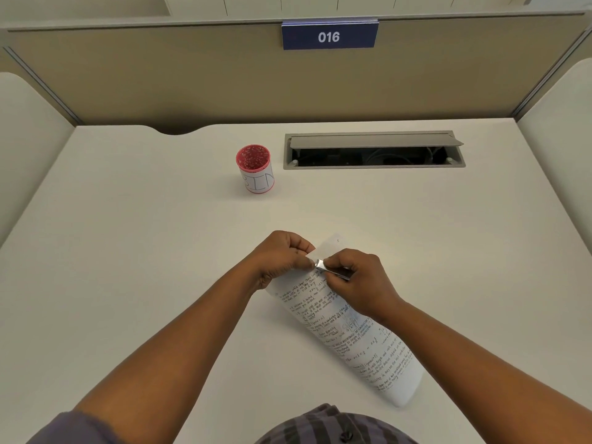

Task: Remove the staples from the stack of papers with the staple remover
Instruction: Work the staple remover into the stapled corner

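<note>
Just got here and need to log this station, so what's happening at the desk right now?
A person is working on a stack of papers covered in handwriting, lifted and curled above the desk. The left hand grips its top corner while the right hand holds a metal staple remover against that corner. A red mesh cup labelled BIN stands farther back, beside an open cable tray. Whether the staple is out cannot be seen.

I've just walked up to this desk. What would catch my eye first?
Probably the two hands at the centre: the left hand pinches the top of a curled stack of handwritten white papers, while the right hand works a small silver metal staple remover against it. Farther back stand a red mesh cup labelled BIN and a blue sign reading 016.
</note>
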### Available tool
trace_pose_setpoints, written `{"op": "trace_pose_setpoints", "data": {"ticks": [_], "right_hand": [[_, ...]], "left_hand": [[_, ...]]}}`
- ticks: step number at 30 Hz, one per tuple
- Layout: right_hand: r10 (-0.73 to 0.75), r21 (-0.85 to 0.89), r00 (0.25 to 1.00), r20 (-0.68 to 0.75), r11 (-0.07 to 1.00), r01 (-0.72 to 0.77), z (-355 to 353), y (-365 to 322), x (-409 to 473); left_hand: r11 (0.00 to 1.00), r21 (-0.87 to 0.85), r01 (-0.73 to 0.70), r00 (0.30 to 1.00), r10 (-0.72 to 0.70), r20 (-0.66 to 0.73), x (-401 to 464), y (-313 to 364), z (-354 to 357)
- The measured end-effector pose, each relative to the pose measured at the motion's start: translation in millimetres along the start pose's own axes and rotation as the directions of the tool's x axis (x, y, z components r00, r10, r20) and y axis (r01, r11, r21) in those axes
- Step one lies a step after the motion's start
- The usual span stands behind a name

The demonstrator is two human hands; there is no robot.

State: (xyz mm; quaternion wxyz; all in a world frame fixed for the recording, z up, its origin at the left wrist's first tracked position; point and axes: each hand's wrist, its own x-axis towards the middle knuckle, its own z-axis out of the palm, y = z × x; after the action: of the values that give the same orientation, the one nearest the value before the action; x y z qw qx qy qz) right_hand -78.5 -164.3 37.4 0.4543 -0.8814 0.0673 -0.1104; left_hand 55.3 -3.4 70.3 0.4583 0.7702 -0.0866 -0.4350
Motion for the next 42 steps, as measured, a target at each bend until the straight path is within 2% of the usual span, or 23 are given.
{"op": "trace_pose_setpoints", "data": {"ticks": [7, 16, 42], "right_hand": [[0.057, 0.076, 0.998, -0.039, 0.996, -0.053, 1.7, -0.3, -3.3], [0.079, 0.063, 0.996, -0.037, 0.995, -0.077, 0.9, -0.2, -1.9], [-0.012, 0.027, 1.000, -0.023, 1.000, 0.013, -2.9, -5.3, 0.4]], "left_hand": [[0.999, -0.035, -0.017, 1.000, 0.017, 0.013, -0.5, -0.1, 0.7], [0.994, -0.109, -0.007, 1.000, 0.007, 0.005, -0.2, -3.4, 3.5], [0.987, -0.160, 0.014, 1.000, -0.014, 0.001, 3.8, -5.6, 1.3]]}}
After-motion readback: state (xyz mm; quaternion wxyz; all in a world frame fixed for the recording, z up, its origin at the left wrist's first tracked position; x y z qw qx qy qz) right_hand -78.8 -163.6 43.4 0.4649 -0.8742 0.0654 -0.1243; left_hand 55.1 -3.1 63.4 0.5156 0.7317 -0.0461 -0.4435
